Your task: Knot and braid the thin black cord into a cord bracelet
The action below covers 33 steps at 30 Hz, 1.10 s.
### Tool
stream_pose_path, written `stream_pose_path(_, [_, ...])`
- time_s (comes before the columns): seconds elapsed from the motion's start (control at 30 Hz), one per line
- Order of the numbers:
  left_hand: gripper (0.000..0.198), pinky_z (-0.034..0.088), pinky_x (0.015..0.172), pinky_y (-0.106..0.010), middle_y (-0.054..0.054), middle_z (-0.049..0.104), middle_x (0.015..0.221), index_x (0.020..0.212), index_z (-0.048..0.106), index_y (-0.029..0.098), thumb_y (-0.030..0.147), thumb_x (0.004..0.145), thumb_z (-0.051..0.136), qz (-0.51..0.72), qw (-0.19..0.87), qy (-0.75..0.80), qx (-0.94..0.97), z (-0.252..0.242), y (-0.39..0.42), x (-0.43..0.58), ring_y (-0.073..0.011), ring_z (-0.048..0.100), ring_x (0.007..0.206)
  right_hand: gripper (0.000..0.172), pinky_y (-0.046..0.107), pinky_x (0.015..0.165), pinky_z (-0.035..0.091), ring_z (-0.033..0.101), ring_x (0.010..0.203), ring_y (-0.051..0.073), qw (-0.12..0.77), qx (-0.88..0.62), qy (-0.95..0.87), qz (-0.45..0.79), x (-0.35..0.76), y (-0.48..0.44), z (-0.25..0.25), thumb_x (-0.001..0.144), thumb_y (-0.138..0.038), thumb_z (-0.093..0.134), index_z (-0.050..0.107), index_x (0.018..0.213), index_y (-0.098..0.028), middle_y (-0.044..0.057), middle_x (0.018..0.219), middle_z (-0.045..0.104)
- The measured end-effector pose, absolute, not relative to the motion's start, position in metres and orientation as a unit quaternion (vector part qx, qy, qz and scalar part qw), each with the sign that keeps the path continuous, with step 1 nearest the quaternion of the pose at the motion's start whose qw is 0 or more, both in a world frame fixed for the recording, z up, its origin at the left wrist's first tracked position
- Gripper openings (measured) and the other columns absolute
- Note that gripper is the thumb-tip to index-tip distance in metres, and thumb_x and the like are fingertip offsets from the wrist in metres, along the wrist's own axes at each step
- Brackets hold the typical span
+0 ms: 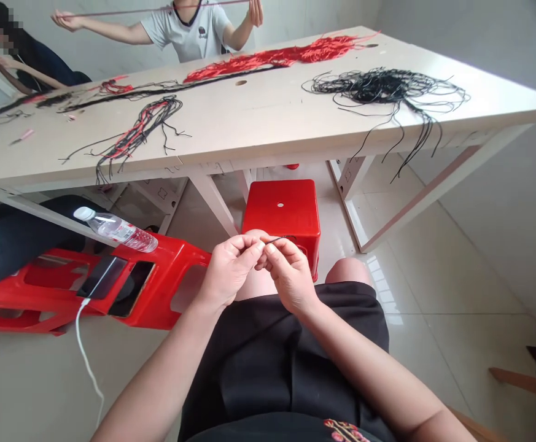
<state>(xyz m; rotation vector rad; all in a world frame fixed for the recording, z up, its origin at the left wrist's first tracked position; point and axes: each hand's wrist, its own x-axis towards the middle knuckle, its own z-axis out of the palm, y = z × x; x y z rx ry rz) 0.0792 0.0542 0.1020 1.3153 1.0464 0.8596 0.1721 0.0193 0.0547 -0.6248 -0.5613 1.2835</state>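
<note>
Two hands are held narrow over the lap: left hand (228, 270) and right hand (290, 276) pinch a short dark cord (279, 239) between them, below the bench's (249, 116) near edge, in front of a red stool (280, 209). Black cords (387, 86) lie toward the bench's right end, red cords (272, 58) along its far edge, mixed cords (134, 132) at the near edge, left of centre. Water bottle (115, 229) lies left, above a toppled stool (157, 288). Co-worker (189, 34), beyond the far edge, stretches a cord (161, 8) between both hands.
</note>
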Motion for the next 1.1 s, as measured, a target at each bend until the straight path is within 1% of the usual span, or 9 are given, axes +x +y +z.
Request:
stream_pose_path(0.17, [0.017, 0.042, 0.055, -0.021, 0.001, 0.055, 0.059, 0.065, 0.059, 0.015, 0.03, 0.072, 0.063, 0.378, 0.565, 0.434, 0.591, 0.111, 0.039, 0.078, -0.0078, 0.05, 0.057, 0.013, 0.026, 0.064, 0.046, 0.053, 0.061, 0.01, 0.739, -0.314, -0.296, 0.517, 0.176, 0.01, 0.068, 0.081, -0.028, 0.057, 0.057, 0.071, -0.019, -0.003, 0.062, 0.056])
stream_pose_path(0.33, [0.019, 0.044, 0.057, -0.023, -0.001, 0.06, 0.063, 0.065, 0.062, 0.015, 0.033, 0.068, 0.067, 0.412, 0.542, 0.456, 0.573, 0.118, 0.03, 0.077, -0.0095, 0.053, 0.059, 0.012, 0.028, 0.064, 0.045, 0.054, 0.065, 0.013, 0.73, -0.442, -0.416, 0.315, 0.173, 0.001, 0.072, 0.084, -0.027, 0.052, 0.056, 0.075, -0.019, 0.001, 0.072, 0.057])
stream_pose_path(0.43, [0.02, 0.045, 0.064, -0.024, -0.003, 0.064, 0.071, 0.072, 0.067, 0.015, 0.035, 0.068, 0.067, 0.423, 0.528, 0.453, 0.581, 0.117, 0.025, 0.073, -0.0123, 0.056, 0.068, 0.009, 0.03, 0.066, 0.045, 0.054, 0.07, 0.015, 0.725, -0.448, -0.475, 0.219, 0.172, -0.003, 0.074, 0.083, -0.022, 0.053, 0.056, 0.075, -0.02, 0.002, 0.075, 0.059])
stream_pose_path(0.5, [0.02, 0.044, 0.067, -0.024, -0.003, 0.064, 0.071, 0.07, 0.067, 0.015, 0.034, 0.069, 0.066, 0.425, 0.523, 0.45, 0.586, 0.116, 0.022, 0.071, -0.013, 0.056, 0.07, 0.008, 0.03, 0.068, 0.046, 0.056, 0.073, 0.016, 0.722, -0.444, -0.493, 0.199, 0.172, -0.005, 0.075, 0.081, -0.02, 0.055, 0.058, 0.074, -0.021, 0.003, 0.075, 0.06])
stream_pose_path(0.57, [0.02, 0.043, 0.064, -0.022, -0.001, 0.062, 0.065, 0.065, 0.065, 0.015, 0.035, 0.068, 0.066, 0.432, 0.531, 0.452, 0.572, 0.117, 0.019, 0.069, -0.0115, 0.054, 0.065, 0.008, 0.031, 0.068, 0.046, 0.056, 0.072, 0.017, 0.715, -0.449, -0.485, 0.227, 0.17, -0.006, 0.076, 0.08, -0.022, 0.056, 0.061, 0.074, -0.02, 0.004, 0.075, 0.062])
stream_pose_path(0.7, [0.023, 0.039, 0.053, -0.021, 0.002, 0.054, 0.052, 0.057, 0.06, 0.015, 0.035, 0.061, 0.07, 0.448, 0.585, 0.455, 0.501, 0.122, 0.013, 0.067, -0.0078, 0.046, 0.051, 0.015, 0.028, 0.062, 0.047, 0.056, 0.064, 0.014, 0.694, -0.431, -0.419, 0.395, 0.164, -0.009, 0.074, 0.08, -0.033, 0.057, 0.062, 0.078, -0.019, 0.002, 0.073, 0.061])
stream_pose_path(0.77, [0.024, 0.037, 0.05, -0.02, 0.002, 0.051, 0.05, 0.056, 0.06, 0.014, 0.035, 0.058, 0.072, 0.454, 0.597, 0.455, 0.48, 0.124, 0.009, 0.067, -0.0068, 0.042, 0.048, 0.018, 0.026, 0.062, 0.046, 0.054, 0.061, 0.013, 0.694, -0.404, -0.39, 0.45, 0.161, -0.01, 0.074, 0.078, -0.036, 0.059, 0.061, 0.076, -0.019, 0.0, 0.069, 0.059])
stream_pose_path(0.9, [0.022, 0.034, 0.049, -0.02, 0.001, 0.052, 0.051, 0.056, 0.06, 0.014, 0.033, 0.06, 0.07, 0.454, 0.604, 0.454, 0.472, 0.122, 0.006, 0.069, -0.0064, 0.04, 0.048, 0.02, 0.024, 0.06, 0.044, 0.051, 0.059, 0.011, 0.702, -0.386, -0.368, 0.472, 0.159, -0.012, 0.074, 0.077, -0.036, 0.06, 0.059, 0.073, -0.017, -0.001, 0.064, 0.055])
stream_pose_path(1.1, [0.021, 0.034, 0.05, -0.02, 0.0, 0.052, 0.052, 0.055, 0.059, 0.014, 0.032, 0.061, 0.069, 0.458, 0.615, 0.442, 0.466, 0.116, 0.006, 0.069, -0.008, 0.042, 0.052, 0.023, 0.024, 0.06, 0.044, 0.051, 0.058, 0.011, 0.713, -0.373, -0.336, 0.489, 0.156, -0.014, 0.074, 0.076, -0.038, 0.061, 0.054, 0.068, -0.018, -0.003, 0.062, 0.053])
